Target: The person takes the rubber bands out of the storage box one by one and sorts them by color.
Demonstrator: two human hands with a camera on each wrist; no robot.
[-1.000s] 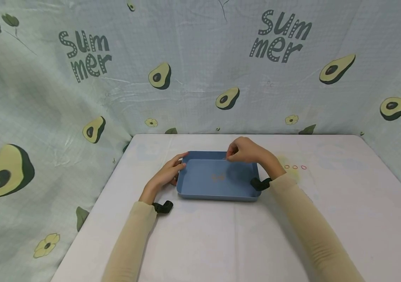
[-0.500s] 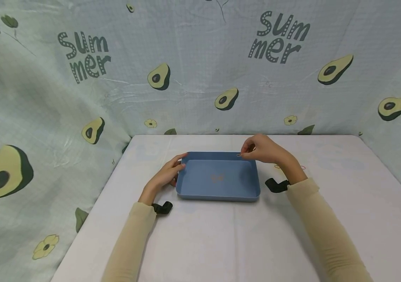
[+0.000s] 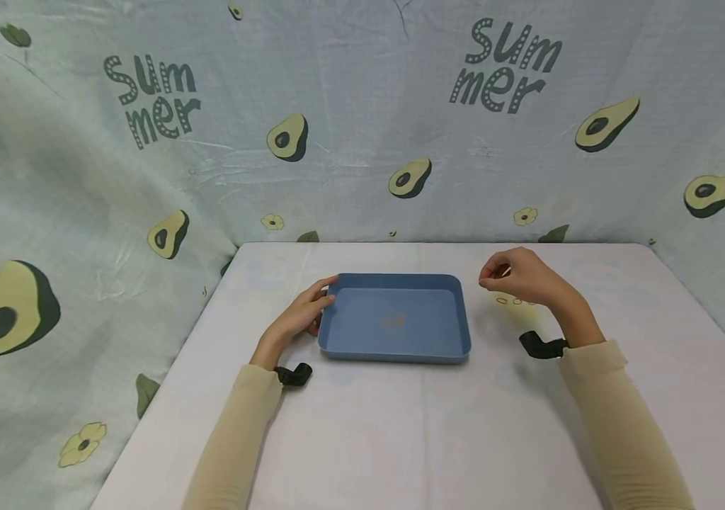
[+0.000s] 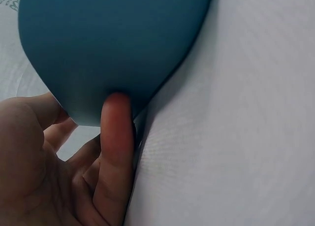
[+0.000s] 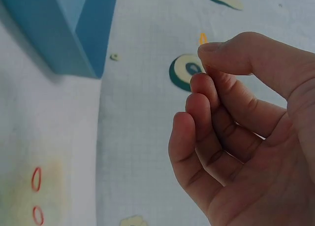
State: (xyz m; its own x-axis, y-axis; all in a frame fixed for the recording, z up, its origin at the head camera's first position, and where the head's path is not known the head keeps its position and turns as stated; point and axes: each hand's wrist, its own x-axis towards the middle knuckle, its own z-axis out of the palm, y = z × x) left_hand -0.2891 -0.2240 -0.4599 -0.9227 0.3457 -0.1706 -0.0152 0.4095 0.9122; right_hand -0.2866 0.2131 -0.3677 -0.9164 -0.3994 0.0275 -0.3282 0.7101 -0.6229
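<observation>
My left hand (image 3: pixel 301 312) holds the left side of a shallow blue tray (image 3: pixel 394 353), its thumb at the rim. In the left wrist view a finger (image 4: pixel 117 132) presses the tray's outer wall from below. To the right of the tray, my right hand (image 3: pixel 524 275) is raised above the table. Between thumb and forefinger it pinches a small yellow loop (image 5: pixel 203 38), apparently a rubber band. Below that hand lie small red and orange loops (image 3: pixel 517 302) in a row, some perhaps hidden by the hand and wrist. Faint orange shapes (image 3: pixel 393 322) show on the tray floor, too small to identify.
The table (image 3: pixel 362 432) has a white cover. Behind it hangs a pale cloth (image 3: pixel 343 205) printed with avocados and lettering. A black wrist camera (image 3: pixel 295 375) sits on the left wrist, and another camera (image 3: pixel 539 347) on the right.
My right hand has moved from over the tray's far right part to its right, above the row of loops, still pinching the small loop. The left hand and tray stay put.
</observation>
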